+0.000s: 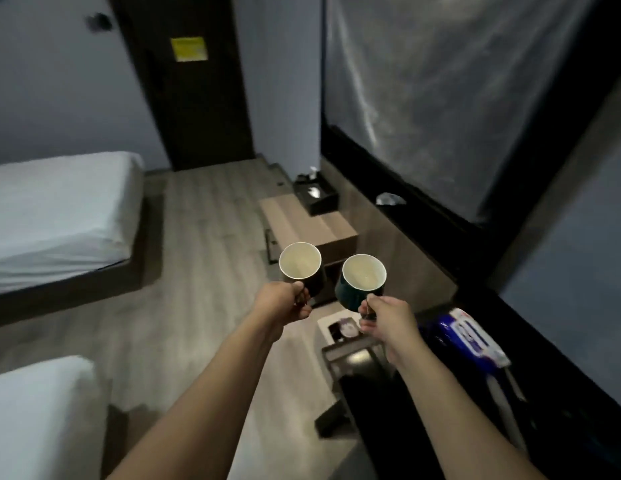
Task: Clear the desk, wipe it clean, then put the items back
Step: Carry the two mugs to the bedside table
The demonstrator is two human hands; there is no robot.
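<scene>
I hold two dark mugs with pale insides out in front of me, above the floor. My left hand (285, 303) grips the handle of the left mug (300, 263). My right hand (385, 315) pinches the handle of the right, dark green mug (364, 277). Both mugs look empty and are tipped slightly toward me. Beyond them stands a low wooden desk (333, 233) against the right wall, with a black tissue box (316, 197) at its far end.
Two beds with white sheets (56, 209) lie on the left. A dark door (198, 98) is at the back. A small dark stool or tray (354, 355), a white booklet (340, 327) and a blue package (472, 337) sit low on the right. Wooden floor runs between.
</scene>
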